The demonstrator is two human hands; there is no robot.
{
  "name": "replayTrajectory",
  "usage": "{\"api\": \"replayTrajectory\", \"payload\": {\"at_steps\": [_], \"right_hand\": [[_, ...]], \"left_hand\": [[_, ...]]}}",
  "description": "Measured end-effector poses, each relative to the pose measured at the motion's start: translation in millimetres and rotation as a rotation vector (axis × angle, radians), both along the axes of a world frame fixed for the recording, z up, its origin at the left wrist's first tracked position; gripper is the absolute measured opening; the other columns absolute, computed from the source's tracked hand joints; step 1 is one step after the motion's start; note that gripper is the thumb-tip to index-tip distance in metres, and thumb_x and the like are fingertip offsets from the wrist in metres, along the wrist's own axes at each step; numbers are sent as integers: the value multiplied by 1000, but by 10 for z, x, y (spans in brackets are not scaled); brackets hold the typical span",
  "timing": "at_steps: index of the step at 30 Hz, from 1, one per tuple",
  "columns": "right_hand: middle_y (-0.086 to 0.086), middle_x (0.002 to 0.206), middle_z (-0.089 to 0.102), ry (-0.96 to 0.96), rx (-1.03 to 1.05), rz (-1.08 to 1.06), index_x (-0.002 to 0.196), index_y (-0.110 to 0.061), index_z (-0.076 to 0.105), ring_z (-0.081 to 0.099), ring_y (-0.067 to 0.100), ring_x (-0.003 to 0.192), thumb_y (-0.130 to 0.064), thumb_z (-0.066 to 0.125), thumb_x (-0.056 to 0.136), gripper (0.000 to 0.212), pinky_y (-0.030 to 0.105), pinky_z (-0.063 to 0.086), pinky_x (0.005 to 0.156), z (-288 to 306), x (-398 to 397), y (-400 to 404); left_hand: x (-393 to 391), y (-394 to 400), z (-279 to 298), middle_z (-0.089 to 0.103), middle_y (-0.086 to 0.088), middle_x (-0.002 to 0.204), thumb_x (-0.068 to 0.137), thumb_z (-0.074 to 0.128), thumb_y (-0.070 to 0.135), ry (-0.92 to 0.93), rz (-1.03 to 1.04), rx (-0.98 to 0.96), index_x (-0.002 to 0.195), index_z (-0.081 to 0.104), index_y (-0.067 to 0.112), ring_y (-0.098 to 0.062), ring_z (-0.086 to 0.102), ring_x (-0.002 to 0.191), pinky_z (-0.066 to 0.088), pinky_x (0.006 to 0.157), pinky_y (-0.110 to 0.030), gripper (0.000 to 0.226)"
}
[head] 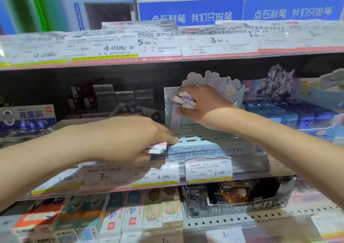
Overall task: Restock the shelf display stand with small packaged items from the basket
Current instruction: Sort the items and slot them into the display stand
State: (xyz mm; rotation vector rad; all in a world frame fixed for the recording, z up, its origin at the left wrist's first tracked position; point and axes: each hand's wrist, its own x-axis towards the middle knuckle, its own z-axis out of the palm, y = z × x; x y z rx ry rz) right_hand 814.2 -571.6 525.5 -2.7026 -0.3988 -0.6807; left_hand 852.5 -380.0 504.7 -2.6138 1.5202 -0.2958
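My left hand (130, 138) grips small packs (158, 147) at the stand's (208, 140) front edge. My right hand (201, 103) grips more packs (184, 100) over its open slots. Tags (209, 169) below read 4.00 and 2.04.

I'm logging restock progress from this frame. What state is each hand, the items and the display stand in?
left hand: grips small pink-white packets at the stand's front edge
right hand: grips several packets, raised over the stand
display stand: slotted tray mostly unfilled
packets: held, not yet placed
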Motion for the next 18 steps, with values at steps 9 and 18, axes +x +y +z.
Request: {"api": "replayTrajectory", "payload": {"at_steps": [9, 18], "right_hand": [[4, 103, 52, 87, -169, -50, 101, -14, 59, 47, 20, 90, -7, 50, 85, 19, 25, 31, 71, 27, -60, 29], [13, 69, 50, 394, 531, 244, 92, -2, 53, 47, 18, 57, -18, 57, 88, 17, 26, 40, 57, 31, -205, -133]], "left_hand": [[-56, -16, 18, 52, 25, 132, 83, 49, 22, -12, -46, -18, 130, 43, 43, 1, 54, 115, 47, 95, -26, 52], [-226, -38, 147, 62, 20, 114, 85, 52, 16, 118, -1, -139, 121, 57, 28, 6, 57, 98, 44, 87, -12, 38]]}}
